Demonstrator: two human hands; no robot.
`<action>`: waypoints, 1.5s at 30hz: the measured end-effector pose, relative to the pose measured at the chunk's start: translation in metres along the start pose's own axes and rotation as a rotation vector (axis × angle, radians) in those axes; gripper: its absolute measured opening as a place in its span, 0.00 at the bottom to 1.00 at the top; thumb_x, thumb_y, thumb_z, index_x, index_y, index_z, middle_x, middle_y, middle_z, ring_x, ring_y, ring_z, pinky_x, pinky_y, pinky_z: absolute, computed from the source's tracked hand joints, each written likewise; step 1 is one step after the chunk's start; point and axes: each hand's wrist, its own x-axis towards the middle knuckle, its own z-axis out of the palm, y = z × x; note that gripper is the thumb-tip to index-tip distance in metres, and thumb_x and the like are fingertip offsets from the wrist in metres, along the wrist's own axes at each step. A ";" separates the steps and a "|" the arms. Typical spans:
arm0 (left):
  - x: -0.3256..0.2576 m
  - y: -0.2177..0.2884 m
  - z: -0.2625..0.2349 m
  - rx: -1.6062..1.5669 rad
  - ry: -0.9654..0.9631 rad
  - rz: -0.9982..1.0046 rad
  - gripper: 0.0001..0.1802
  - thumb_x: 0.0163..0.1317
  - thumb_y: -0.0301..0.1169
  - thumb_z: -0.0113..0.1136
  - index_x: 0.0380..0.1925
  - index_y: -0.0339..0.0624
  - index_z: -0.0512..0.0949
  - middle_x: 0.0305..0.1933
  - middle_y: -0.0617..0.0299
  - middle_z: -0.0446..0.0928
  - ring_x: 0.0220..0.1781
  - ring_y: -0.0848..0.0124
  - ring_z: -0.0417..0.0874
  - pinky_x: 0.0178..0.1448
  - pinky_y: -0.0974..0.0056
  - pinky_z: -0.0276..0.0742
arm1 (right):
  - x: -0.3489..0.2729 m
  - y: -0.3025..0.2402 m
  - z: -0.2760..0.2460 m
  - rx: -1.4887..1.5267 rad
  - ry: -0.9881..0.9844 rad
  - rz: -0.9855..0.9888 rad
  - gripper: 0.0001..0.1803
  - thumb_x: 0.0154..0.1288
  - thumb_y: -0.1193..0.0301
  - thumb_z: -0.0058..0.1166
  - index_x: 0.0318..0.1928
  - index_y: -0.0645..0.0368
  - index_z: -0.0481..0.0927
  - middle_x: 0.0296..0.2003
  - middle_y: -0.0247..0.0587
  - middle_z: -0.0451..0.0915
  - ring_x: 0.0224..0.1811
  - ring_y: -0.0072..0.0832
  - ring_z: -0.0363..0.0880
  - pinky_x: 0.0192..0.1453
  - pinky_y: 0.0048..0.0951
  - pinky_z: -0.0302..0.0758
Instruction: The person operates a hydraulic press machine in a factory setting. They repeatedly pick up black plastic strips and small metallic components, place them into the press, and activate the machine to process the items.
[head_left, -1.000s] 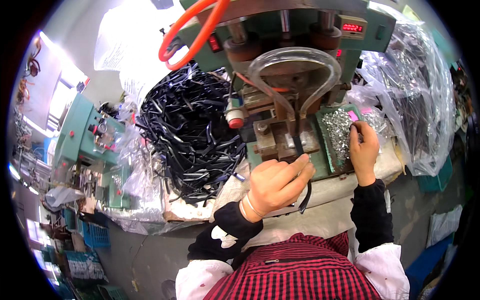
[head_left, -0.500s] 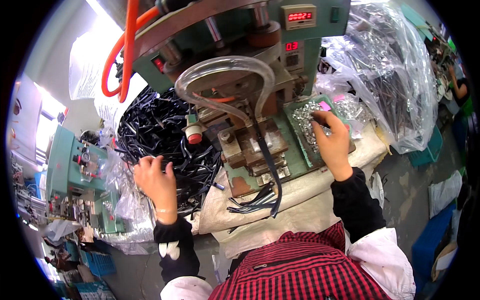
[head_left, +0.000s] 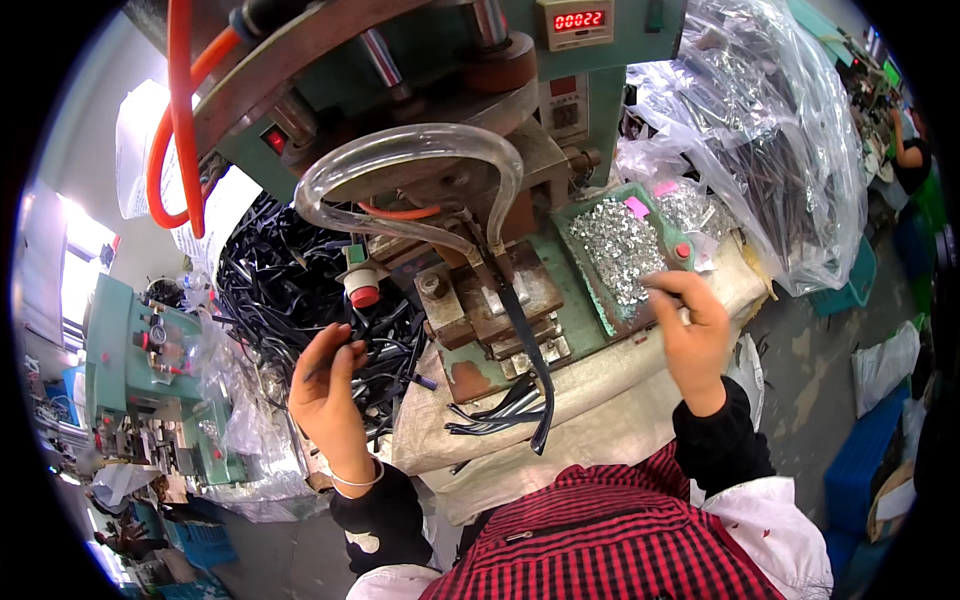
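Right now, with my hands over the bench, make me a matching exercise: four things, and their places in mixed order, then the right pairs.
Things:
1. Left hand
2. Orange hose
3. Right hand
4. Clear tube

Places:
A. Nearest the green tray of small silver pieces
B. Hanging at the picture's upper left
C. Arching in front of the green press
D. Nearest the pile of black strips

Pairs: 1-D, 2-B, 3-A, 4-C.

A green press (head_left: pixel 608 85) and heaped black strips (head_left: pixel 272 268) show a factory workshop.
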 end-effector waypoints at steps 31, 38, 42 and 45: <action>-0.023 0.028 0.107 0.374 -0.427 1.115 0.14 0.51 0.26 0.78 0.38 0.43 0.86 0.44 0.57 0.88 0.22 0.72 0.79 0.23 0.67 0.69 | 0.037 0.057 0.037 -0.675 0.014 -0.191 0.13 0.54 0.74 0.70 0.41 0.61 0.83 0.58 0.57 0.79 0.71 0.56 0.68 0.68 0.51 0.72; -0.029 0.006 0.089 0.306 -0.306 1.131 0.14 0.50 0.30 0.76 0.38 0.44 0.86 0.46 0.55 0.88 0.28 0.71 0.84 0.26 0.66 0.73 | 0.057 0.094 0.035 -0.392 -0.012 -0.085 0.14 0.61 0.75 0.67 0.46 0.66 0.81 0.51 0.53 0.82 0.54 0.49 0.78 0.63 0.42 0.72; -0.028 0.015 0.111 0.195 -0.313 1.182 0.14 0.53 0.29 0.69 0.41 0.39 0.81 0.40 0.55 0.82 0.29 0.64 0.80 0.29 0.60 0.71 | 0.050 0.149 -0.001 -0.514 -0.120 -0.051 0.18 0.74 0.69 0.59 0.57 0.67 0.80 0.55 0.55 0.81 0.57 0.49 0.79 0.64 0.43 0.73; -0.044 0.011 0.104 0.229 -0.221 1.155 0.12 0.58 0.28 0.68 0.41 0.38 0.80 0.47 0.53 0.82 0.29 0.63 0.79 0.30 0.59 0.70 | 0.069 0.131 0.011 -0.536 -0.179 -0.206 0.17 0.77 0.70 0.55 0.59 0.67 0.79 0.56 0.53 0.81 0.58 0.47 0.80 0.62 0.41 0.74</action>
